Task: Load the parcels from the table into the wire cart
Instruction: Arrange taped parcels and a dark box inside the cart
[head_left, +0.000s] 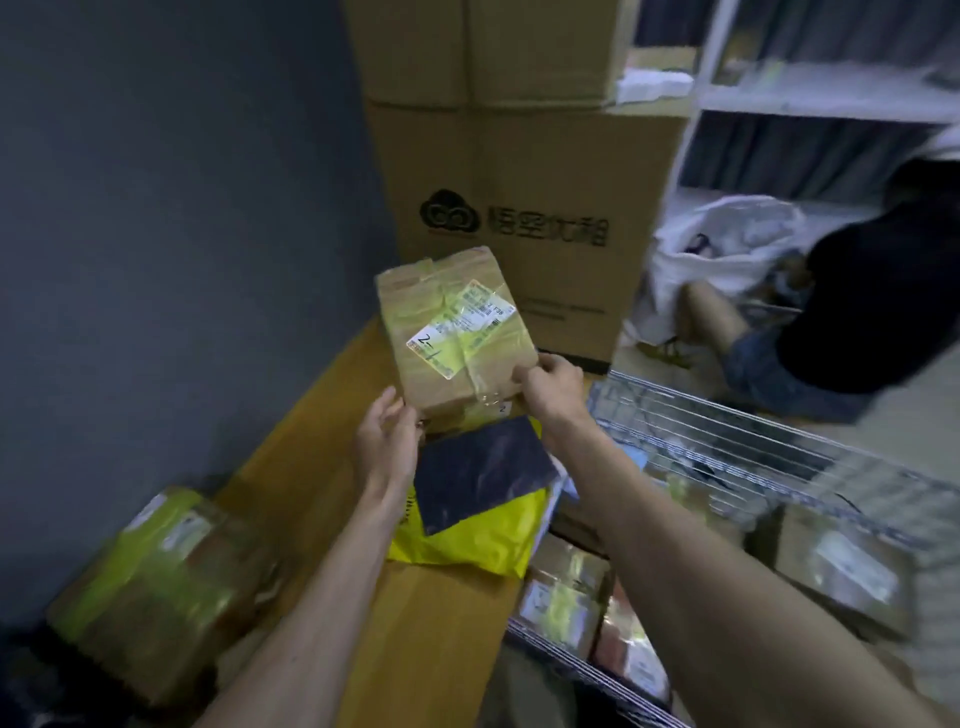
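A taped brown cardboard parcel with a white and yellow label sits tilted above the wooden table. My right hand grips its near right corner. My left hand touches its near left corner with relaxed fingers. Below the parcel lie a dark flat packet and a yellow plastic mailer. The wire cart stands to the right of the table, with several taped parcels inside it.
Large stacked cardboard boxes stand at the table's far end. A taped parcel lies at the table's near left. A person crouches by white shelving and a white sack at the right.
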